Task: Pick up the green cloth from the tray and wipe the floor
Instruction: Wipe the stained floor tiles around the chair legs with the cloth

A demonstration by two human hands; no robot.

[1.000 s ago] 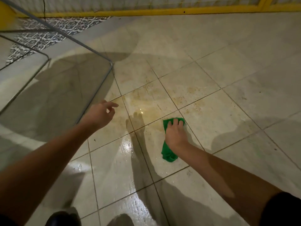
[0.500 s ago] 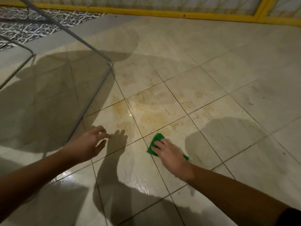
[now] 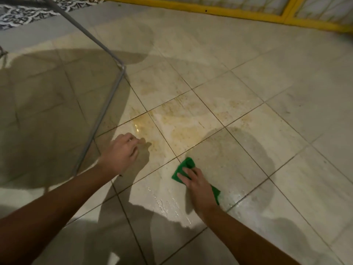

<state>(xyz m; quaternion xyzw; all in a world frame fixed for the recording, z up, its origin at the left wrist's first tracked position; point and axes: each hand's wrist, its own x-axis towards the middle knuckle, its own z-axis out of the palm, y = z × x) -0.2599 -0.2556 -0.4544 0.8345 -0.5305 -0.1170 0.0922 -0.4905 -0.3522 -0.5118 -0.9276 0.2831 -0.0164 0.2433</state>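
Both hands low — right hand (image 3: 197, 185) presses green cloth (image 3: 186, 166) flat on wet floor (image 3: 248, 115), left hand (image 3: 122, 152) seemingly loosely curled, empty

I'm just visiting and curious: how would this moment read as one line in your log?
phase: wiping | right hand: pressing green cloth flat on floor | left hand: empty, near floor | brownish stain: unwiped ahead

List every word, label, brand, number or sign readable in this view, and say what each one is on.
None: no readable text anywhere in this view.
The green cloth under the right hand shows no tag or print.
The left hand, the tiled floor, the grey metal frame and the yellow rail carry no lettering.
The patterned mat bears only ornament.
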